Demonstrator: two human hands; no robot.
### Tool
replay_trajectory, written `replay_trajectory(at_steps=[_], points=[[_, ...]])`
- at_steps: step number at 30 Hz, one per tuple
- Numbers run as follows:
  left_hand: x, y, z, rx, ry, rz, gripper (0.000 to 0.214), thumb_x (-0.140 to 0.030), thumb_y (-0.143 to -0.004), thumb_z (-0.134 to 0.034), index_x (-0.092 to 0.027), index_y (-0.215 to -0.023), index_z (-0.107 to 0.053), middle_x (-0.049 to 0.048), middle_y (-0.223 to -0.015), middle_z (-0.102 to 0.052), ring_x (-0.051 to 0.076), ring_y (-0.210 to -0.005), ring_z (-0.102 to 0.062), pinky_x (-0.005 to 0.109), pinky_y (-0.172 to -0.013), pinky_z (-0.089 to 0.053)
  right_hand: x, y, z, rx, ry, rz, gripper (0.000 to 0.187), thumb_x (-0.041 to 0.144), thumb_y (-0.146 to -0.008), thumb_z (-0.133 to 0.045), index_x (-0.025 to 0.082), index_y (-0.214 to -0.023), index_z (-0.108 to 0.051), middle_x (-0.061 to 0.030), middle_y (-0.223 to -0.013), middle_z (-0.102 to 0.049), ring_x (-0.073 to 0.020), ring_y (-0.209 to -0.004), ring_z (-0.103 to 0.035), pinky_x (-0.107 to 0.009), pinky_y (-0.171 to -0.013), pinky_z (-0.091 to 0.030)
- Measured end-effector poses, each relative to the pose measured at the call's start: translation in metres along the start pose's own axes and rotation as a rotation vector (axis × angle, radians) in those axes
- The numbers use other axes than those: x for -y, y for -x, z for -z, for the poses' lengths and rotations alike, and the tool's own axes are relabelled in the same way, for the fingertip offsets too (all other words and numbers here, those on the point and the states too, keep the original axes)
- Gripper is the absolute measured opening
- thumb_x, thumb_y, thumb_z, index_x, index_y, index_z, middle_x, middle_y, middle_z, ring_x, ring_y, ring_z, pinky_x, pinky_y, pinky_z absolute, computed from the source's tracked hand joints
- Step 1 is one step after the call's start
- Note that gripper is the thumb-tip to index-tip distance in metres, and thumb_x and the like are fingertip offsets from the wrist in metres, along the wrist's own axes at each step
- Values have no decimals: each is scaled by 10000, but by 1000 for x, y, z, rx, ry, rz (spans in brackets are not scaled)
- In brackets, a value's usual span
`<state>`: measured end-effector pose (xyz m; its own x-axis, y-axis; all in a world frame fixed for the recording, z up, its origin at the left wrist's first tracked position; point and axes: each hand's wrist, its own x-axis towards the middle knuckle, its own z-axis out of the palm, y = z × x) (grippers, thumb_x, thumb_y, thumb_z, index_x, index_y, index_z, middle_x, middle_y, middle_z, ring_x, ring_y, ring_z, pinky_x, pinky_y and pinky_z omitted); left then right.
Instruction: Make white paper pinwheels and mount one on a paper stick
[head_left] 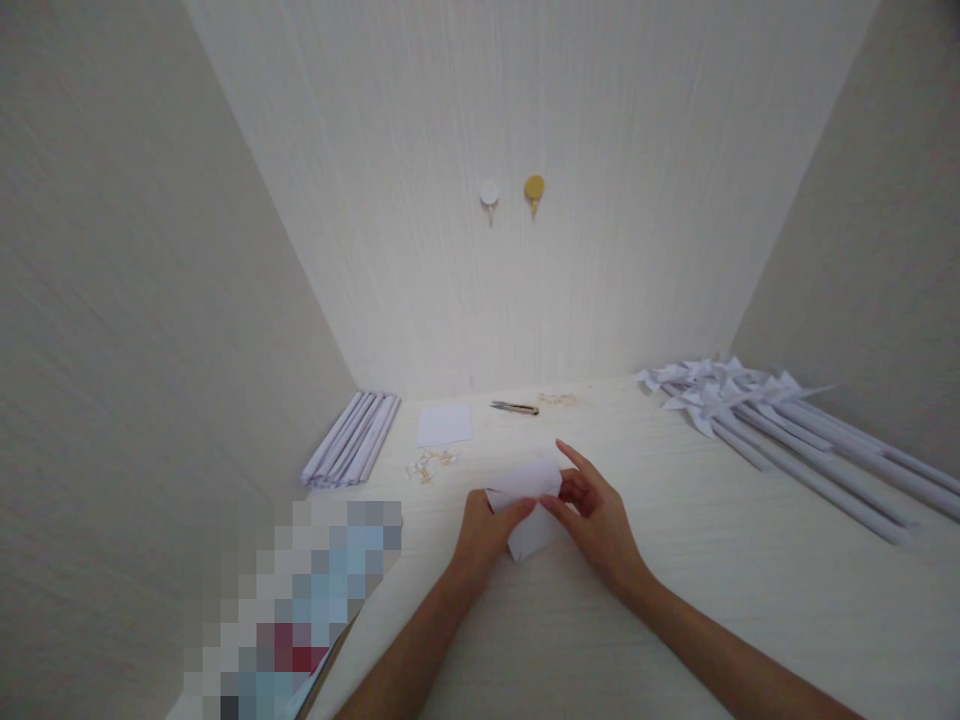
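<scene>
Between my two hands, just above the white table, is a square piece of white paper (536, 530) with slits and lifted corners. My left hand (480, 535) grips its left side, the thumb pressed near the middle. From the right, my right hand (602, 522) pinches the paper with thumb and bent fingers, and its index finger points up and away. Both thumb tips nearly meet at the paper's centre. The undersides of the fingers are partly hidden behind the sheet.
Rolled white paper tubes (352, 440) lie at left, beside a flat white sheet (444, 426) and small pale pieces (430, 465). Thread snips (515, 408) lie near the back wall. Paper pinwheels on sticks (795, 430) are piled at right. A pixelated area covers the lower left.
</scene>
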<state>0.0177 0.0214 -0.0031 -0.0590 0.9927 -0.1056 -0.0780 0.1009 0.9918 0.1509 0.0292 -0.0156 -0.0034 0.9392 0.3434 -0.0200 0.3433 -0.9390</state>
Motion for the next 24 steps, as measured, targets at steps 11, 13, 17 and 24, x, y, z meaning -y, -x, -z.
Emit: replay_trajectory(at_steps=[11,13,17,24], points=[[2,-4,-1,-169,380,20,263,-244,-476,-739,-96,-677,-658,70,-681,-679,167,-615,-598,278,-595,-462,-8,3,-4,220,-146,-77,136,114,-578,-632,203,-675,-666,-65,-1042,-504,-177,-860,-576,-286,-676,-490],[3,-3,-1,-150,350,13,251,-257,-485,-735,-94,-660,-658,66,-655,-674,161,-594,-589,274,-583,-454,-6,3,-5,184,-172,-114,120,117,-538,-666,195,-628,-672,-52,-965,-531,-158,-785,-588,-269,-644,-492],[5,-3,0,-112,321,-24,236,-280,-510,-720,-102,-654,-659,48,-628,-666,145,-576,-576,259,-581,-442,-1,1,-4,156,-145,-131,81,159,-519,-700,188,-592,-681,-44,-922,-541,-134,-728,-581,-244,-605,-483],[11,-5,-1,-95,241,-23,213,-300,-553,-684,-104,-623,-642,27,-556,-628,121,-504,-532,240,-520,-403,-1,-2,-4,80,-99,-104,73,243,-579,-668,177,-553,-654,-24,-804,-531,-111,-684,-545,-210,-543,-459]])
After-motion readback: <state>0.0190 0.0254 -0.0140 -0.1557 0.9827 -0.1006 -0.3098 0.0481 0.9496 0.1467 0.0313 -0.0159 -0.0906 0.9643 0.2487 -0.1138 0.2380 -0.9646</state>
